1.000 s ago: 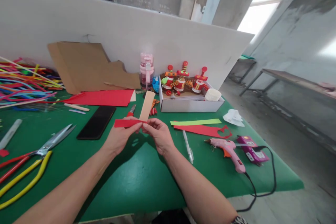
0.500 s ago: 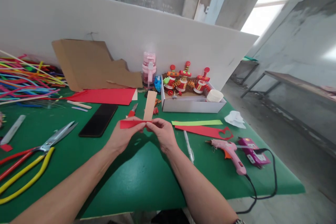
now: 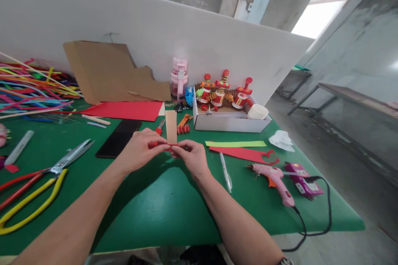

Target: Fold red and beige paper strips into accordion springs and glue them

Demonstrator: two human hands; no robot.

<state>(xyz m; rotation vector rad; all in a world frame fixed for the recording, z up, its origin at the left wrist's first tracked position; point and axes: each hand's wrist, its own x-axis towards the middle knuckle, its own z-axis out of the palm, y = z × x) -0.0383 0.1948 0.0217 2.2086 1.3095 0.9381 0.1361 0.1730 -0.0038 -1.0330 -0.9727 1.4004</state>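
My left hand [image 3: 146, 149] and my right hand [image 3: 191, 156] meet over the green table, their thumbs and fingers pinching two crossed paper strips. A tan paper strip [image 3: 171, 126] stands up away from me between the hands. The red paper strip [image 3: 153, 144] shows only in part, since the fingers of my left hand cover most of it. Just beyond the fingers lies a red-handled utility knife [image 3: 159, 128]. Beside it are an orange folded paper piece [image 3: 185, 119] and a red zigzag-folded paper piece [image 3: 183, 129]. A black phone [image 3: 116, 138] lies left of my left hand.
Red-and-yellow-handled shears [image 3: 59, 169] lie at left, near colourful pipe cleaners [image 3: 34, 91]. A white box [image 3: 231, 124] holds several paper figures. To the right are a green paper strip [image 3: 236, 144], a pen [image 3: 226, 173] and a corded pink glue gun [image 3: 276, 180].
The red strip's free end, which stretched left over my left hand, is now folded back and mostly hidden by fingers. The tan strip has turned more upright. The view has shifted slightly.
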